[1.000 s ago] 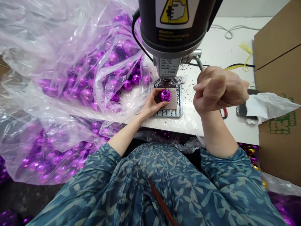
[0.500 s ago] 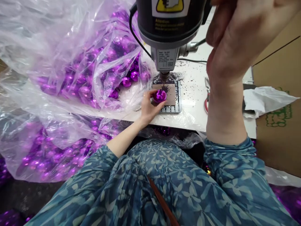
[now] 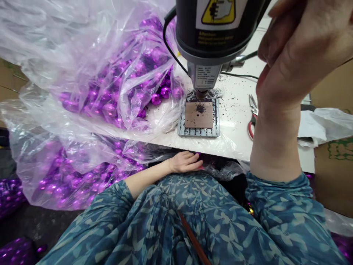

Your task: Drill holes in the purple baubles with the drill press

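My left hand (image 3: 186, 162) is just below the table's front edge, palm down. Its fingers are loosely stretched and apart, with a small purple glint (image 3: 199, 154) beside the fingertips and no ball visible in its grasp. High on the right, my right hand (image 3: 298, 48) is wrapped round the lever (image 3: 249, 56) of a black and grey drill press (image 3: 212, 33). Under the press, a brown square board (image 3: 198, 119) with a small hole and dark shavings lies on a grooved metal base (image 3: 198, 134). No ball sits on the board.
Clear plastic with many shiny purple balls (image 3: 156, 98) covers the table's left side, and more hang below its edge. Red-handled pliers (image 3: 251, 125) lie right of the base. White crumpled material (image 3: 311, 125) and a cardboard box (image 3: 335, 176) are at the right.
My left hand has moved from the board down below the table edge, and the purple ball it held has left the board. My right hand stays at the lever. The view has shifted slightly.
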The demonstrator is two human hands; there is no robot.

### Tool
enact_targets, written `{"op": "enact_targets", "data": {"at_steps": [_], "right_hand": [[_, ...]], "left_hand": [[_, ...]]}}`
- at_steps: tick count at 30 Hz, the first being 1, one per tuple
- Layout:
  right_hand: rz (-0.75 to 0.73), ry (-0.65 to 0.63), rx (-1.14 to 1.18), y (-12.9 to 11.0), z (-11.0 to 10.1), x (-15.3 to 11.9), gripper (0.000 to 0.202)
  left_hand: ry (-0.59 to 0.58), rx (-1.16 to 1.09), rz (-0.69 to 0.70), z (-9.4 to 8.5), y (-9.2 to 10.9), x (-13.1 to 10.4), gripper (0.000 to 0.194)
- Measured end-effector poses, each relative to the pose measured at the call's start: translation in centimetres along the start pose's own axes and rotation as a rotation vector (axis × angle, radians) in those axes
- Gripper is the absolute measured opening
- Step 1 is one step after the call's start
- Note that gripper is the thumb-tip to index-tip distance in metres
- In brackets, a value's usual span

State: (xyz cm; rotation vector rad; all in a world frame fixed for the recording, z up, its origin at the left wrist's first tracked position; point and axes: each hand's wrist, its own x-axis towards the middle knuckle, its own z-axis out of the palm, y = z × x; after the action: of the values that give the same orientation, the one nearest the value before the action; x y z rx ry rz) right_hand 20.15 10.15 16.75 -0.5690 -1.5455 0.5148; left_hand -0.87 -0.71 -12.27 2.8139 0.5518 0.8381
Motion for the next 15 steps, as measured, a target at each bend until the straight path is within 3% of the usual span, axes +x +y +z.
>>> {"op": "enact_targets", "data": {"at_steps": [2, 5, 7, 10, 12, 15], "right_hand": [[-0.021, -0.012, 0.016, 0.0, 0.2, -0.6, 0.073], [-0.046, -0.027, 0.032, 0.3, 0.4, -1.3, 0.078], [-0.062, -0.032, 0.034, 0.6, 0.5, -1.2, 0.078], [-0.096, -0.004, 0.027, 1.3, 0.2, -0.4, 0.075], [-0.116, 0.080, 0.024, 1.7, 0.1, 0.4, 0.071], [-0.106, 0.295, 0.021, 1.7, 0.4, 1.6, 0.066]], "left_hand": [[0.342, 0.009, -0.132, -1.9, -3.2, 1.1, 0.020], [0.711, 0.073, -0.565, -6.2, -10.6, 3.4, 0.023], [0.698, 0.074, -0.711, -8.8, -16.2, 4.8, 0.017], [0.522, 0.056, -0.817, -10.4, -22.5, 6.2, 0.016], [0.461, 0.039, -0.829, -10.5, -24.4, 6.5, 0.015], [0.490, 0.038, -0.776, -11.0, -24.1, 6.3, 0.029]]}}
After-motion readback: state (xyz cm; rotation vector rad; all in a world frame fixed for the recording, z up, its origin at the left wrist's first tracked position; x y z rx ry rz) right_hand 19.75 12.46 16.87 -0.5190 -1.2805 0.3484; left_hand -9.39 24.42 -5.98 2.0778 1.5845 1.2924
